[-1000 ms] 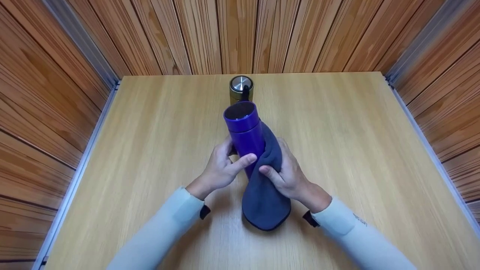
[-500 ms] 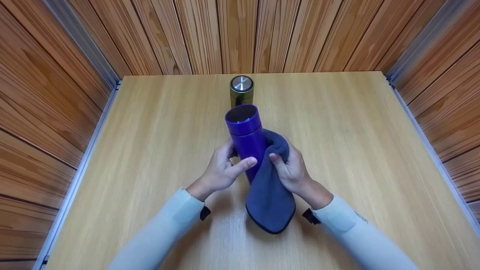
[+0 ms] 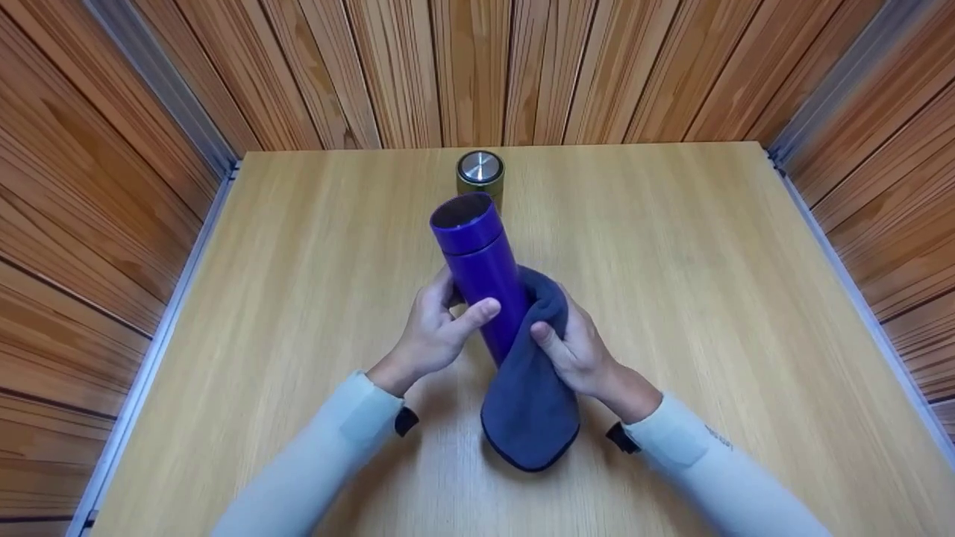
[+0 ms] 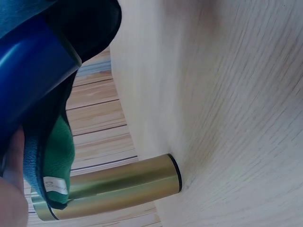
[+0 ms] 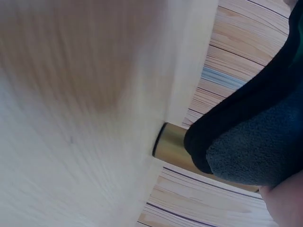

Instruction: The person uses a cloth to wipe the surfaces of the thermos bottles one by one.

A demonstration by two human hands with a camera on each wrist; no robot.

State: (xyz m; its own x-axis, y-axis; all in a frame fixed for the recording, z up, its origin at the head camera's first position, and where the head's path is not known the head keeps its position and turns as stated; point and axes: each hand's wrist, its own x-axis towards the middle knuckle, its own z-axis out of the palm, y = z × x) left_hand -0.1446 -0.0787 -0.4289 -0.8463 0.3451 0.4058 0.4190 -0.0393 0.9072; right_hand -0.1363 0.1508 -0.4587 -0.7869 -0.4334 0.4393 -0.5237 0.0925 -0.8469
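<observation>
Tilted to the left and held above the table, a blue-purple flask (image 3: 485,280) is gripped by my left hand (image 3: 433,328), its thumb across the front. My right hand (image 3: 586,347) grips a dark grey-blue cloth (image 3: 533,414) against the flask's right side, with the thumb on top of the fabric. The cloth's lower end hangs toward me. In the left wrist view the flask's bottom end (image 4: 38,61) shows with the cloth behind it, and a green underside (image 4: 57,151) carries a white label. Most fingers of both hands are hidden behind the flask and cloth.
A gold-olive flask (image 3: 480,170) with a silver-topped lid stands upright near the back edge of the wooden table (image 3: 298,246), partly hidden behind the blue-purple one. Wood-panelled walls (image 3: 477,67) enclose the back and both sides.
The flask's top has moved left and away, so it leans more. The cloth shifts right along with my right hand, then back left. Both hands keep their hold.
</observation>
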